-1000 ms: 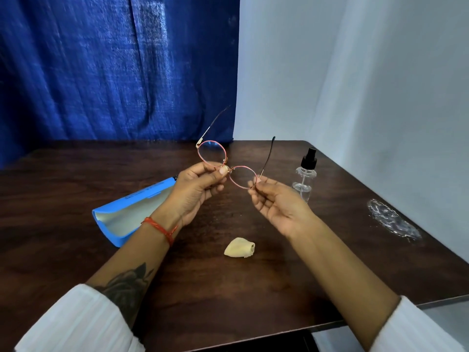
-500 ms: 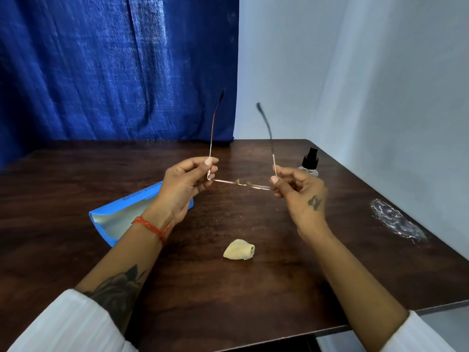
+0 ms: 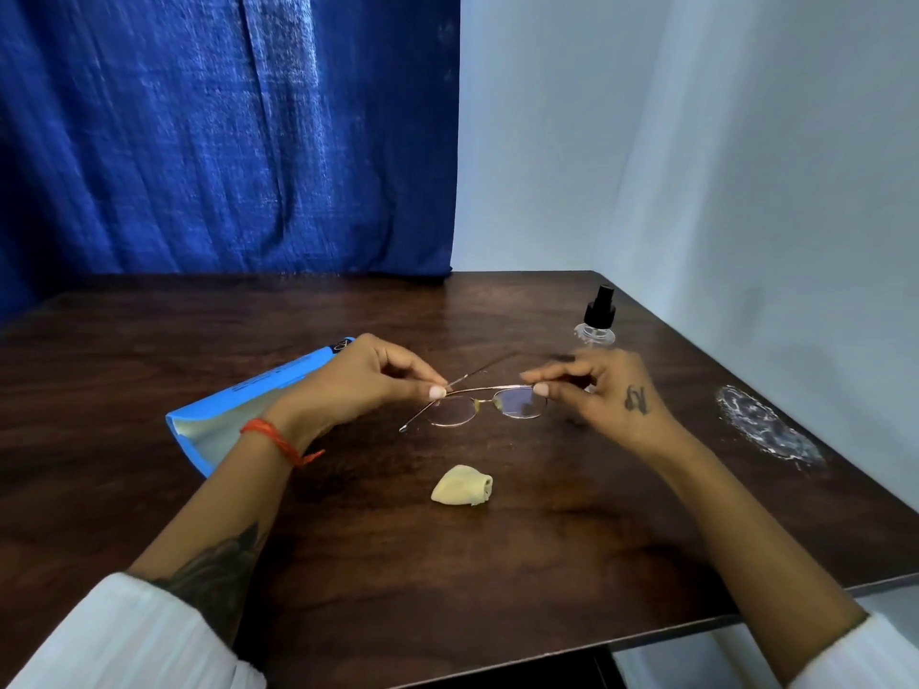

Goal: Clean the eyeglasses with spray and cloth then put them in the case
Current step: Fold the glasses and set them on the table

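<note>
Both hands hold the eyeglasses (image 3: 485,402) just above the table's (image 3: 497,564) middle: left hand (image 3: 358,385) and right hand (image 3: 597,390) each pinch a hinge end. Fold the temples gently, fingers off the lenses, before reaching the blue case (image 3: 238,410) by the left edge

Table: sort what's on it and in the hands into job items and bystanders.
Job items: eyeglasses, pinched by the left hand and right hand; spray bottle; cloth; blue case.

Bystanders: whitish patch on the table; blue curtain.
</note>
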